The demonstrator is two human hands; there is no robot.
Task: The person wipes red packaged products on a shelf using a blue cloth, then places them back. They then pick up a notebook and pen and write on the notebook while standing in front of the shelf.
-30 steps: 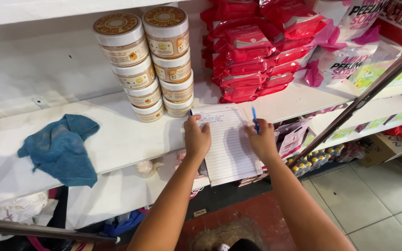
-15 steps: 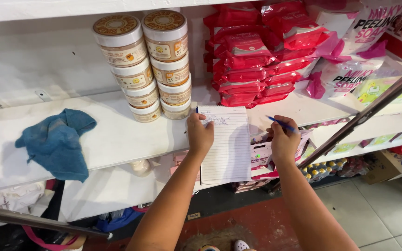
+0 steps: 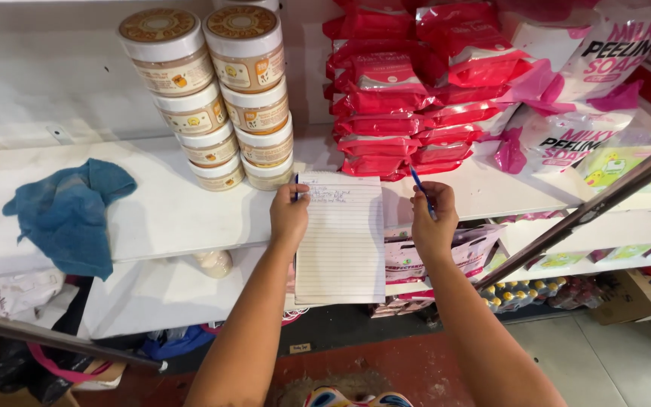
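- Shelf [image 3: 175,218] is carrying everything: blue cloth [image 3: 69,211] lying near its left end, red packs [image 3: 401,90] stacked toward the right
- Jars [image 3: 212,98] are standing in two stacks at the back, left of the packs
- Notepad [image 3: 340,241] is hanging over the shelf's front edge
- Left hand [image 3: 289,215] is gripping the notepad's top left corner
- Right hand [image 3: 432,222] is closing around a blue pen [image 3: 419,185], just right of the notepad, not touching it

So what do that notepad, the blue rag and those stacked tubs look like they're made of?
The notepad in the left hand looks like matte lined paper, with faint ruled lines. The blue rag seems soft woven cloth, since it lies crumpled in folds. The stacked tubs are probably glossy plastic, with smooth white walls and tan lids.
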